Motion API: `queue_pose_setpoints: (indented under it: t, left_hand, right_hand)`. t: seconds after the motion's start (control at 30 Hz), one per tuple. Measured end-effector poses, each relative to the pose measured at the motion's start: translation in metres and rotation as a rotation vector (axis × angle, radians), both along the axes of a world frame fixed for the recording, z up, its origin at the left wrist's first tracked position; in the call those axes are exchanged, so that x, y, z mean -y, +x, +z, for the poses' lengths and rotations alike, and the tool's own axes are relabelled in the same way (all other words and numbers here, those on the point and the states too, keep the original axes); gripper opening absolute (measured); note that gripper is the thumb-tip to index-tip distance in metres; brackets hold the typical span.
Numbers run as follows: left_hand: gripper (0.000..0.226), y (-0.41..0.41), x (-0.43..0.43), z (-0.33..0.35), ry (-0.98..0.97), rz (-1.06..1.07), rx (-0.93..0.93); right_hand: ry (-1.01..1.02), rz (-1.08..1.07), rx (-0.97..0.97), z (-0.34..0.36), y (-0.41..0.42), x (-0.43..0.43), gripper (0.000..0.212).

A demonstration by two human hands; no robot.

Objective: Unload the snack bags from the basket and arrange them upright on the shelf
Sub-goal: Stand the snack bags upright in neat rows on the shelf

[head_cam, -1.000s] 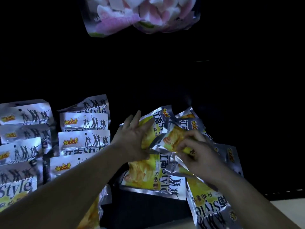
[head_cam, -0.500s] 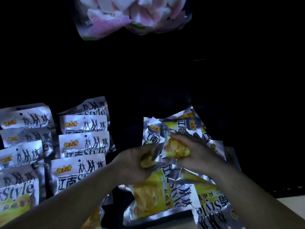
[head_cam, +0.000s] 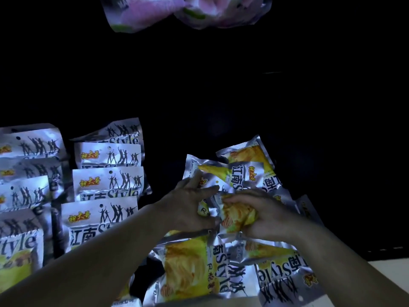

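Gripping one yellow snack bag (head_cam: 238, 214) with right hand (head_cam: 269, 216) curled round it; left hand (head_cam: 188, 207) touches the loose pile (head_cam: 192, 269) beside it, grip not discernible.

Two hands: left hand (head_cam: 188, 207), right hand (head_cam: 267, 216). Upright snack bags: four in middle row (head_cam: 108, 185), about five in left row (head_cam: 24, 191). Roughly six in loose pile (head_cam: 192, 269), overlap blocks exact count; two pink bags (head_cam: 143, 16) up top.

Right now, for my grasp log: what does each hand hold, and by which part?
Right hand grips a yellow bag round its crumpled middle. Left hand pinches a silver bag edge; whether the same bag, unclear.
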State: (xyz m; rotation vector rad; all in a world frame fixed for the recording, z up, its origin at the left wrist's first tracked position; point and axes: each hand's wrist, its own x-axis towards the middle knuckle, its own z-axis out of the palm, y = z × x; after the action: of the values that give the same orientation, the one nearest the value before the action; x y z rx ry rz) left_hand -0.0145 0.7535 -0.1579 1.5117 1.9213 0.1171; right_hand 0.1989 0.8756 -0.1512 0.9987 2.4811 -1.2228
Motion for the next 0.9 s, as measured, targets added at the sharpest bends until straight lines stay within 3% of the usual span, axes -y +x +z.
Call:
queue_pose_setpoints:
  t: [0.13,0.3,0.43,0.6,0.73,0.8,0.9]
  left_hand:
    - [0.091,0.007,0.011,-0.005,0.006,0.021,-0.015]
    - [0.091,0.012,0.016,-0.004,0.038,0.049,0.029]
    - [0.078,0.007,0.025,0.002,0.123,0.085,0.154]
    - [0.051,-0.008,0.044,0.019,0.551,0.118,-0.193]
    - [0.049,0.02,0.062,0.028,0.067,-0.035,-0.017]
    - [0.052,0.023,0.062,0.024,0.035,-0.067,-0.048]
    - [0.055,0.015,0.054,0.024,0.01,0.008,0.054]
  right_hand:
    - [0.01,-0.008,-0.059,0.004,0.001,0.006,0.08]
    - [-0.031,0.078,0.103,0.024,-0.019,0.012,0.111]
    - [-0.225,0.001,0.112,0.029,-0.026,0.01,0.091]
    - [-0.184,0.007,0.106,0.012,-0.022,0.013,0.081]
    - [-0.216,-0.037,0.083,0.022,-0.022,0.011,0.072]
    - [-0.22,-0.038,0.083,0.023,-0.022,0.012,0.071]
    - [-0.218,-0.039,0.096,0.023,-0.02,0.012,0.07]
